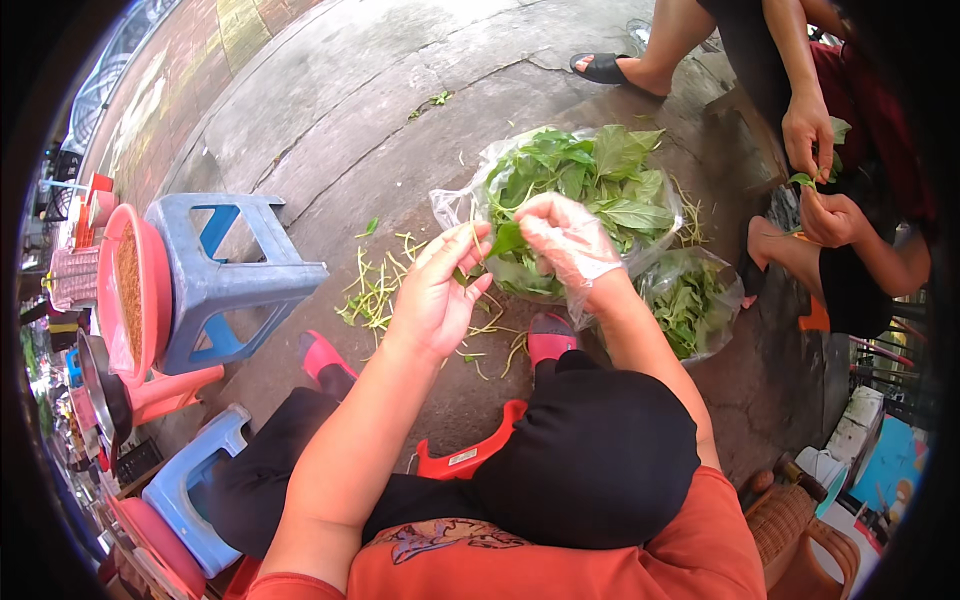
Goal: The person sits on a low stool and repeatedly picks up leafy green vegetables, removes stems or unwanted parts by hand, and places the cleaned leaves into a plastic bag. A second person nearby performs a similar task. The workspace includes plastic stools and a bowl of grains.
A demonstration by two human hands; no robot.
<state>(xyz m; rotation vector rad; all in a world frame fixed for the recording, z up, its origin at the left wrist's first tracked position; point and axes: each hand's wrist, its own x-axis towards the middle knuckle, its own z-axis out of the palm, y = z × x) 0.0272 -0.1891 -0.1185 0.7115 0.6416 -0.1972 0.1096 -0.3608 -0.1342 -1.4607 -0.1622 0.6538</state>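
Observation:
My left hand is bare and pinches a thin green stem between thumb and fingers. On my right hand is a clear plastic glove; its fingers are closed on a green leaf close to the left fingertips. Behind the hands, a large clear plastic bag stands open, heaped with leafy greens. A smaller clear bag of greens sits to its right. Stripped stems lie scattered on the ground under and left of my left hand.
Left are a blue plastic stool, a pink basin of brown grains and a second blue stool. A red stool is under me. Another person's hands hold greens at right. A wicker chair stands lower right.

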